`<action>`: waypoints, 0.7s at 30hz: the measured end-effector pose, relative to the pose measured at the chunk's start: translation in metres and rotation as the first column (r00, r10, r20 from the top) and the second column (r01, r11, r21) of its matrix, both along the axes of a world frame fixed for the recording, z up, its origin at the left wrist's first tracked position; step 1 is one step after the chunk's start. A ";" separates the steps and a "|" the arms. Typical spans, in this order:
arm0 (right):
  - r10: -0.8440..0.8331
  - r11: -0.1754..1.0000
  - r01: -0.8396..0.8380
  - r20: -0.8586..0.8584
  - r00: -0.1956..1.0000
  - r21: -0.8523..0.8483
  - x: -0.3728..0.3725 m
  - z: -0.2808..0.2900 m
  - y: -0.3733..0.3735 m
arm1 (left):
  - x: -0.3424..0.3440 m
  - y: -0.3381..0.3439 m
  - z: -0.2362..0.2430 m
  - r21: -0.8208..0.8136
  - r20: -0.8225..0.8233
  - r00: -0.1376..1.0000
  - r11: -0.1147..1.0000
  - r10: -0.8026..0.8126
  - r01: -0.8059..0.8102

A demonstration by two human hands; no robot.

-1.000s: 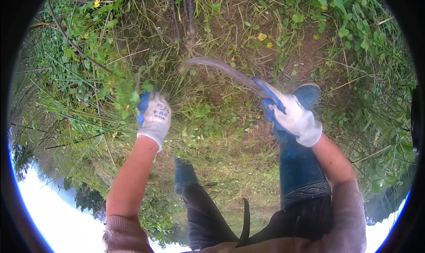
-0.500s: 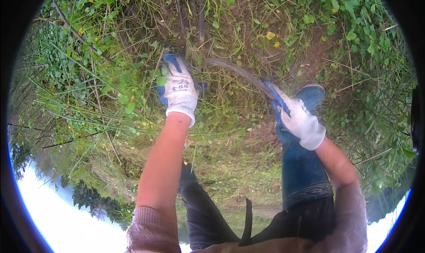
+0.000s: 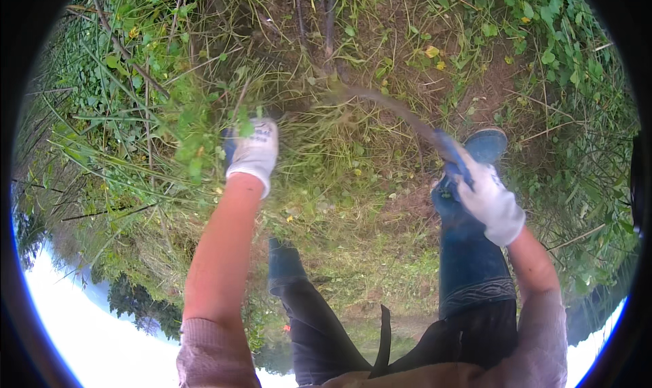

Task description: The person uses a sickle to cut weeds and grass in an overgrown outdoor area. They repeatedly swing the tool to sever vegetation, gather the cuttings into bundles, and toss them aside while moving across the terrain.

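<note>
My right hand point(image 3: 487, 196), in a white glove with blue palm and fingers, is closed round the grip of a sickle. The long curved sickle blade point(image 3: 402, 111), smeared by motion, reaches left over cut grass and soil, its tip among the stems. To the left, my left hand point(image 3: 256, 147) wears a matching glove. Its fingers curl down and are mostly hidden, closed on a bunch of weeds point(image 3: 193, 133) whose leafy stems stand out to the left of the glove. Between the hands lie flattened grass stems point(image 3: 339, 133), apart from the right hand.
My blue rubber boots point(image 3: 472, 259) stand on the grassy ground, the right one close below the sickle hand. Thin woody stems point(image 3: 330, 21) rise at the far middle. Leafy vines point(image 3: 557, 21) grow at the far right, and tall grass with dry sticks point(image 3: 119, 45) at the left.
My left hand has moved left and nearer, its fingers now curled under. My right hand and the sickle have shifted slightly right and nearer. The left boot has come into view.
</note>
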State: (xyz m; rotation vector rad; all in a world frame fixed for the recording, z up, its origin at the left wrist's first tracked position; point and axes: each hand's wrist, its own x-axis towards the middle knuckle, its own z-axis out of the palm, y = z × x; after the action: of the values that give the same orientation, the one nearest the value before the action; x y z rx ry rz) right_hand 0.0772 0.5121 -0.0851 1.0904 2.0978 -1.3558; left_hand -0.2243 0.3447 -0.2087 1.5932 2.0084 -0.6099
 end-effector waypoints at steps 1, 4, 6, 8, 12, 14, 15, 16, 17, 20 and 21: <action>-0.037 0.999 0.039 0.093 0.995 -0.017 0.009 0.010 0.005 | -0.017 -0.021 -0.002 0.047 0.012 1.000 0.999 0.010 -0.011; -0.081 0.995 0.083 0.039 0.996 -0.053 0.010 0.031 0.007 | -0.046 -0.011 0.015 -0.280 -0.134 0.976 0.951 -0.173 0.130; -0.094 0.995 0.092 -0.118 0.989 -0.023 -0.008 0.016 0.007 | -0.052 -0.034 -0.002 -0.394 -0.398 0.593 0.714 -0.700 0.578; -0.115 0.993 0.114 -0.216 0.970 -0.016 -0.054 0.001 0.010 | -0.034 -0.027 0.007 -0.377 -0.487 0.501 0.690 -0.715 0.618; -0.008 0.992 0.036 -0.234 0.972 0.118 -0.128 -0.039 0.011 | 0.007 0.020 0.026 -0.713 -0.630 -0.120 0.511 -0.767 0.480; -0.039 0.991 0.075 -0.301 0.953 0.110 -0.138 -0.062 0.006 | 0.001 0.042 0.010 -0.402 -0.702 0.400 0.792 -0.589 0.460; -0.075 0.990 0.112 -0.374 0.925 0.079 -0.139 -0.071 0.000 | -0.006 0.054 0.016 -0.046 -0.483 0.833 0.958 -0.270 0.283; -0.090 0.994 0.102 -0.288 0.953 0.026 -0.130 -0.066 -0.003 | 0.002 0.066 0.022 0.167 -0.186 0.959 0.968 0.216 -0.185; -0.124 0.992 0.122 -0.262 0.957 -0.023 -0.116 -0.064 -0.010 | -0.005 0.072 0.030 0.179 -0.105 0.944 0.939 0.314 -0.292; -0.086 0.992 0.075 -0.096 0.992 -0.106 -0.082 -0.051 -0.016 | -0.044 0.070 0.011 0.137 -0.105 0.944 0.944 0.314 -0.299; -0.081 0.995 0.071 -0.139 0.987 -0.077 -0.074 -0.052 -0.019 | -0.049 0.071 -0.008 0.079 -0.169 0.963 0.977 0.209 -0.198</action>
State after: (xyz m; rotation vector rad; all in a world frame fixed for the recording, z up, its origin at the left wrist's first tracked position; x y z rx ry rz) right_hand 0.0030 0.4934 -0.1375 1.0837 2.1067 -1.5749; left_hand -0.2737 0.4153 -0.2172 1.3838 2.3067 -0.6334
